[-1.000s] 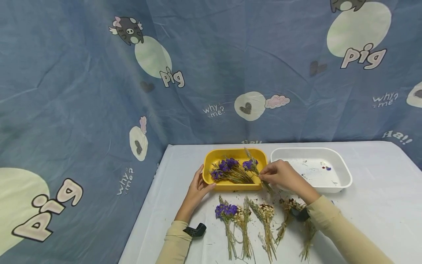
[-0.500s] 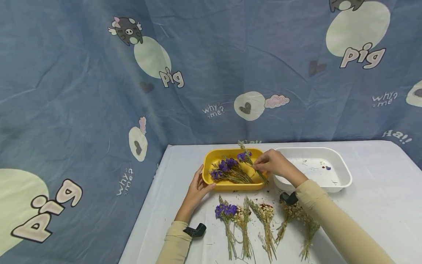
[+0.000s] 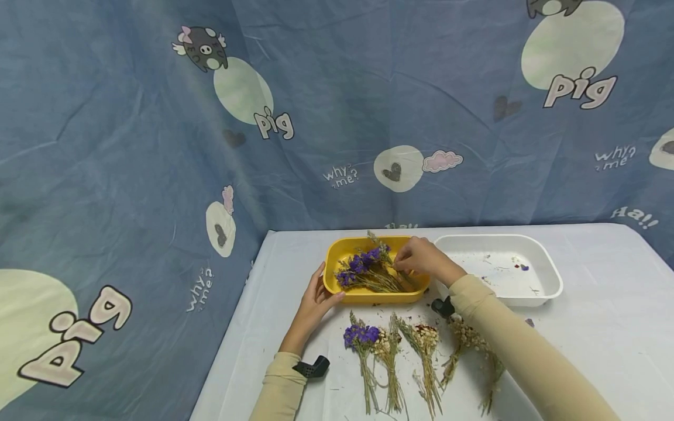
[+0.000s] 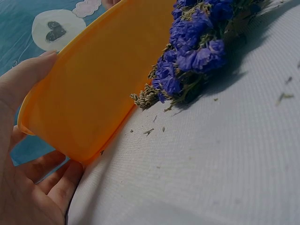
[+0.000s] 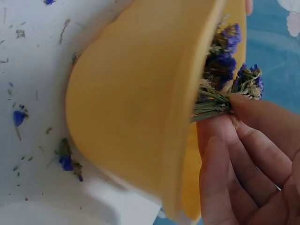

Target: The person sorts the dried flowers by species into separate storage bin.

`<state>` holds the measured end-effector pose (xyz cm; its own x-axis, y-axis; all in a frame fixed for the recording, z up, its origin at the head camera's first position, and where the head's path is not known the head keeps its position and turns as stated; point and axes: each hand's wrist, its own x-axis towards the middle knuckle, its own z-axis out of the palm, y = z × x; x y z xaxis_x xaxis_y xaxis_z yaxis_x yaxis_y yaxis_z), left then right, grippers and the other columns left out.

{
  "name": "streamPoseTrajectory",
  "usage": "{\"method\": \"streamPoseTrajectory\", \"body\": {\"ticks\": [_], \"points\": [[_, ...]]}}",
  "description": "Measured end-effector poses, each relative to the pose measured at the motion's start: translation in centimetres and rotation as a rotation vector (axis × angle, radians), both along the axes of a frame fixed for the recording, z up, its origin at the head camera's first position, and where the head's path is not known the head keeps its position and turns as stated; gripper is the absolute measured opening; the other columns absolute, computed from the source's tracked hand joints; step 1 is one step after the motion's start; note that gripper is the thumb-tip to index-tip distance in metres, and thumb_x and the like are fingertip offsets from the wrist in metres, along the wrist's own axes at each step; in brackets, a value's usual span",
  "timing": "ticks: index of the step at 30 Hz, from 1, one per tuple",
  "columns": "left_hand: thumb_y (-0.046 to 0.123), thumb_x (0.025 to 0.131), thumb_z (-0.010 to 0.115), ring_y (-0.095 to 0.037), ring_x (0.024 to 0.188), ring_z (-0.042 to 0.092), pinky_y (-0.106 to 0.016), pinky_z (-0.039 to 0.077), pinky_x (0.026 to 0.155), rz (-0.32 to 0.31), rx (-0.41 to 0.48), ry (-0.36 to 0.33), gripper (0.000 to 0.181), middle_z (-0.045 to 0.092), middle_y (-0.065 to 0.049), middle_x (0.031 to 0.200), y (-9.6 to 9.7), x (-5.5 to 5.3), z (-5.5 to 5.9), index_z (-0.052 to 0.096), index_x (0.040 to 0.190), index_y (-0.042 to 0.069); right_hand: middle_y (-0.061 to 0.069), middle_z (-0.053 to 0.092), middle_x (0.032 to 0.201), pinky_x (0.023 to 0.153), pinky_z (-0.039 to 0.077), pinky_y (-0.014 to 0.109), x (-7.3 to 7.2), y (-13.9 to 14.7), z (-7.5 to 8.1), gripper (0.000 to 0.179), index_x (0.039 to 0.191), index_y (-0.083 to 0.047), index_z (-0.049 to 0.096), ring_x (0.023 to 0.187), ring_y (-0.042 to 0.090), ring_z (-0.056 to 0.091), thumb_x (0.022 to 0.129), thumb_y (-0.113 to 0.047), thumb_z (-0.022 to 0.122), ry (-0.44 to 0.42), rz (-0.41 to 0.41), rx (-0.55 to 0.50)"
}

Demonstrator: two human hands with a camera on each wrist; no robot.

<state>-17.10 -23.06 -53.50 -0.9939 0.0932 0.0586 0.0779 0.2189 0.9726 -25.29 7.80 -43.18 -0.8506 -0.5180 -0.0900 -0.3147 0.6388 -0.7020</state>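
Observation:
My left hand (image 3: 309,307) grips the left front corner of a yellow tray (image 3: 375,299). In the left wrist view its thumb lies on the rim and its fingers curl against the outer wall. My right hand (image 3: 425,259) is over the tray's right half. Between thumb and fingers it pinches the green stems (image 5: 213,110) of a dried purple flower bunch, whose heads (image 3: 384,251) point to the far left. Other dried purple flowers (image 3: 355,266) lie in the tray, stems to the right. In the right wrist view the tray wall hides the stem ends.
A white tray (image 3: 550,279) with small scraps stands to the right. In front lie a purple flower bunch (image 3: 361,336) and several cream dried bunches (image 3: 425,336), partly under my right forearm. Petal crumbs (image 5: 66,161) dot the white tablecloth. A printed blue curtain (image 3: 316,117) hangs behind.
My right hand has moved left, carrying the purple flower bunch from the tray's right edge in over the tray, beside the other flowers. My left hand has stayed on the tray corner.

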Motion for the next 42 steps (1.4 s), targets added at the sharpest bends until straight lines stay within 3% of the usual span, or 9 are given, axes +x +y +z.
{"method": "streamPoseTrajectory", "body": {"ticks": [6, 11, 26, 38, 42], "points": [[0.024, 0.094, 0.078, -0.032, 0.145, 0.048, -0.045, 0.045, 0.121, -0.002, 0.007, -0.002, 0.095, 0.047, -0.011, 0.158, 0.0, 0.0, 0.0, 0.018, 0.166, 0.032, 0.007, 0.078, 0.081, 0.062, 0.059, 0.029, -0.5, -0.4, -0.9, 0.011, 0.088, -0.004, 0.081, 0.065, 0.014, 0.067, 0.094, -0.009, 0.073, 0.032, 0.051, 0.052], [0.023, 0.094, 0.078, -0.032, 0.145, 0.048, -0.047, 0.043, 0.122, -0.002, 0.017, -0.008, 0.094, 0.047, -0.011, 0.158, 0.0, -0.1, 0.0, 0.018, 0.166, 0.03, 0.005, 0.078, 0.086, 0.068, 0.061, 0.033, -0.6, -0.8, -1.3, 0.011, 0.087, -0.007, 0.082, 0.071, 0.013, 0.068, 0.093, -0.012, 0.075, 0.064, 0.044, 0.13], [0.021, 0.093, 0.079, -0.032, 0.145, 0.048, -0.046, 0.043, 0.122, 0.006, 0.029, -0.014, 0.096, 0.048, -0.012, 0.157, 0.0, -0.1, 0.1, 0.019, 0.166, 0.03, 0.005, 0.08, 0.1, 0.08, 0.064, 0.042, -0.4, -1.6, -1.6, 0.013, 0.098, -0.011, 0.084, 0.083, 0.019, 0.072, 0.096, -0.019, 0.074, 0.11, 0.007, 0.301], [0.024, 0.094, 0.078, -0.032, 0.146, 0.046, -0.051, 0.042, 0.122, -0.002, 0.017, -0.011, 0.095, 0.046, -0.011, 0.159, 0.0, 0.1, 0.2, 0.017, 0.167, 0.03, 0.008, 0.079, 0.1, 0.083, 0.064, 0.042, -0.3, -1.3, -1.4, 0.015, 0.101, -0.008, 0.082, 0.084, 0.018, 0.072, 0.099, -0.018, 0.071, 0.075, 0.008, 0.242], [0.025, 0.093, 0.079, -0.032, 0.147, 0.046, -0.051, 0.042, 0.122, -0.001, 0.016, -0.012, 0.096, 0.044, -0.011, 0.16, 0.0, 0.1, 0.2, 0.017, 0.167, 0.03, 0.007, 0.079, 0.099, 0.084, 0.063, 0.044, 0.1, -1.3, -1.3, 0.014, 0.1, -0.008, 0.081, 0.087, 0.021, 0.073, 0.099, -0.017, 0.07, 0.099, -0.004, 0.224]]}}
